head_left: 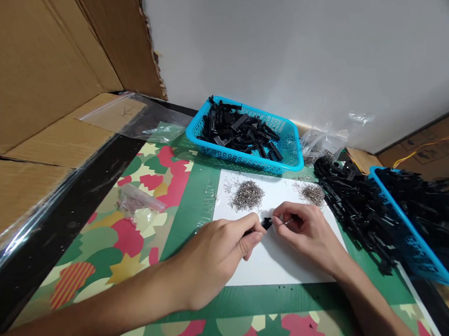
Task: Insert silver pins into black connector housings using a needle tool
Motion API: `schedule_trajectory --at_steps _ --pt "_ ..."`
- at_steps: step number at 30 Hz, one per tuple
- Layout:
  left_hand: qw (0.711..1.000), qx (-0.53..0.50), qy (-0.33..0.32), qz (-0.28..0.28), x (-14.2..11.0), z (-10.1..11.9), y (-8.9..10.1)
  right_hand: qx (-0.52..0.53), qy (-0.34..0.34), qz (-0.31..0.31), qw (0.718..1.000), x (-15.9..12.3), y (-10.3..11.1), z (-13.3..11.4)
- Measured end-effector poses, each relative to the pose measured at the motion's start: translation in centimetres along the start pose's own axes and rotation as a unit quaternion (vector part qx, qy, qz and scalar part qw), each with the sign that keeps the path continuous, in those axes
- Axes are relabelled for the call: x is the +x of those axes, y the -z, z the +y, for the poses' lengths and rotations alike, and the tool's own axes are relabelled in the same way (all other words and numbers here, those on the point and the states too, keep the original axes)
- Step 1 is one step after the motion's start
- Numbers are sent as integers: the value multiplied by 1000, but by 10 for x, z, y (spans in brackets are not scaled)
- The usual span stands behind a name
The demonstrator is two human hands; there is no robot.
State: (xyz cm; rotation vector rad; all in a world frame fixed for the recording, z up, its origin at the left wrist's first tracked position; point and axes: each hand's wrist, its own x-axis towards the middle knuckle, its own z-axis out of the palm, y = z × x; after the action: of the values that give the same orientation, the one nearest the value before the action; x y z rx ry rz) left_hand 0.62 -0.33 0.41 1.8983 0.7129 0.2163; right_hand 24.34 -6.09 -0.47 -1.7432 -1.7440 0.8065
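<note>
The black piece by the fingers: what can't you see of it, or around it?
All in the head view:
Black piece: mostly hidden by the left hand.
Right hand: anything at its fingertips is too small to make out.
Metal bits: too tiny to count.
Right-side blue basket: cut off by the picture's right edge.

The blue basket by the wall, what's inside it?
Inside the blue basket I can see lots of black parts piled up. The ones on top hide whatever lies deeper, so I can't tell what's underneath.
</note>
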Motion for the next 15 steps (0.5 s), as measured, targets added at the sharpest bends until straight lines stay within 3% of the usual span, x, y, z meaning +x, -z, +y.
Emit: schedule_trajectory --at_steps 10,15 --pt "998 -59 -1 37 1 -7 -3 121 50 81 988 -6 4 -4" --pt "990 -124 -13 66 3 -12 -8 86 170 136 972 -10 -3 -9"
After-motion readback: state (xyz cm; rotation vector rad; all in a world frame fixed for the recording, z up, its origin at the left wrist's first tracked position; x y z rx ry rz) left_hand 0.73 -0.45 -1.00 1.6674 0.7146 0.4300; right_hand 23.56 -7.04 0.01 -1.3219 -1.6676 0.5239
